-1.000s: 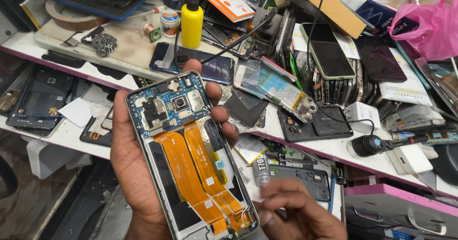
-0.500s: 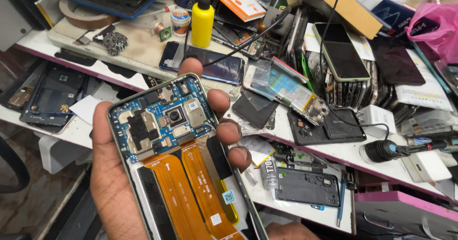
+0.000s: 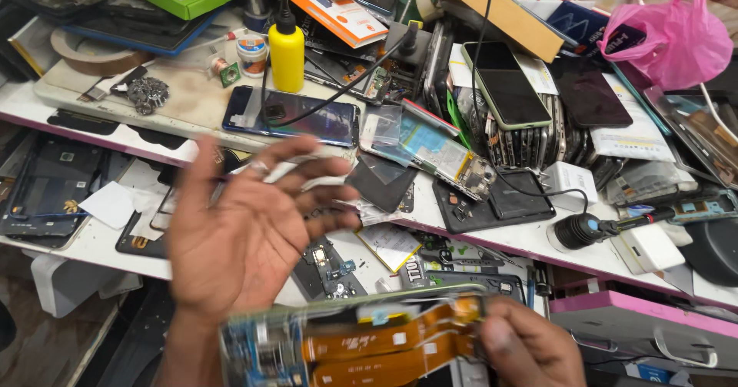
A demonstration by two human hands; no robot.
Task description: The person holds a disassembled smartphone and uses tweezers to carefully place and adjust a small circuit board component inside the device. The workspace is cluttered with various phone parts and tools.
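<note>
Bright even light, motion blur on hands (image 3: pixel 254 241), bkgd sharp

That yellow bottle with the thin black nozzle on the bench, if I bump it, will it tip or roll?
The yellow bottle stands upright and is tall for its narrow base, so a bump near the top would probably tip it. Its body looks round, so once down it could roll, though the small jar beside it and the surrounding clutter would likely stop it. It looks like light plastic; how full it is cannot be seen.

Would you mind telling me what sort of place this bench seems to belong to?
Most likely a phone repair workbench. The right hand holds an opened phone with orange flex cables, the left hand is open above it, and phones, loose parts and a yellow bottle crowd the worktop.
</note>
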